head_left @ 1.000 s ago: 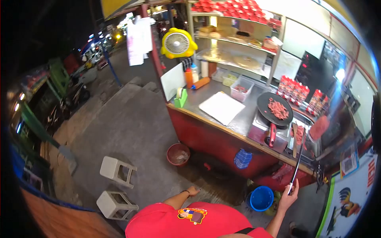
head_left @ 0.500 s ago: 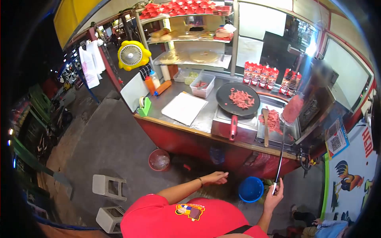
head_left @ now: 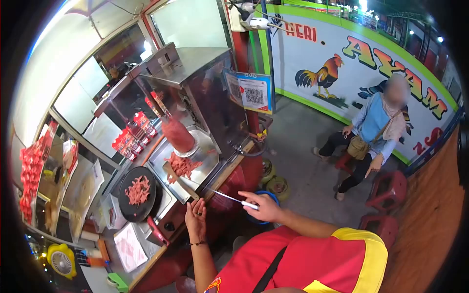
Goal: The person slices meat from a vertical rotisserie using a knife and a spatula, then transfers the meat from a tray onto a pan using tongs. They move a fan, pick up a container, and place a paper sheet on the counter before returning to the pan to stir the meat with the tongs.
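The right hand holds the knife, blade toward the tray, while the left hand, loosely open, is nearer to the wooden spatula.

- A bright red shirt with a big yellow patch by the shoulder.
- A black strap going across it.
- A thin dark bracelet on the left hand's wrist.
- A bit of a yellow-edged picture low down.

The pan sits left of the tray holding sliced meat.
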`<control>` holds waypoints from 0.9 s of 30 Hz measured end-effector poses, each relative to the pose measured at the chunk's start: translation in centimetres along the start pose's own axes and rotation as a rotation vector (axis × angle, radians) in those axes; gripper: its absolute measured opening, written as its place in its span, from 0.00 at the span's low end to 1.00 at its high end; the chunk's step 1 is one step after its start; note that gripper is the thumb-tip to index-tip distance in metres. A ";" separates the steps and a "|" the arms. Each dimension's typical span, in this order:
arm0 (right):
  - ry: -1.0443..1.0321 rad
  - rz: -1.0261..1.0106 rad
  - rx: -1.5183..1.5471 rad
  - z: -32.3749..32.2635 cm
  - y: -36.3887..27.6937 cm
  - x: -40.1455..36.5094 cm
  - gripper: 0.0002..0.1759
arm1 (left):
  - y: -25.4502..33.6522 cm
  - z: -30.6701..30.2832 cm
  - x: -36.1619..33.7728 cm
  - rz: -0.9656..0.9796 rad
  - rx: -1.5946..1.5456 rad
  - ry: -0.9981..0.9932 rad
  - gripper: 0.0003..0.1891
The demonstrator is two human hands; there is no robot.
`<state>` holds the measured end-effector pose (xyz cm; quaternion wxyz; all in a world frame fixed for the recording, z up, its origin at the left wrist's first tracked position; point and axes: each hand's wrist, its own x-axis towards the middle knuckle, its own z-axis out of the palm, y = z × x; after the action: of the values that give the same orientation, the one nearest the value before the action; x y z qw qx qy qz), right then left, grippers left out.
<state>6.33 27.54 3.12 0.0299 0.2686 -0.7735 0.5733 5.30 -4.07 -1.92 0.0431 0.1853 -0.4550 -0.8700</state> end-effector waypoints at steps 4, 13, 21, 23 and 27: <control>0.032 0.083 0.006 0.6 1.0 -0.3 0.33 | 0.3 0.1 1.5 -0.151 0.094 0.042 0.26; 0.111 0.129 -0.054 4.4 1.0 3.9 0.30 | -0.7 2.8 0.1 -0.377 0.034 -0.158 0.20; 0.135 0.108 -0.149 7.6 -0.1 8.1 0.31 | 0.7 3.3 3.3 -0.294 -0.126 -0.215 0.20; 0.192 0.108 -0.118 8.4 -0.1 8.8 0.31 | 0.5 1.8 2.0 -0.051 0.027 -0.307 0.21; 0.195 0.170 -0.211 8.2 -0.6 9.1 0.31 | 1.1 0.9 0.1 0.082 0.148 -0.279 0.18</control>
<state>1.01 16.55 4.08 0.0844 0.1409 -0.8428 0.5126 4.74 -4.08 -0.60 0.0013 0.0465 -0.5266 -0.8489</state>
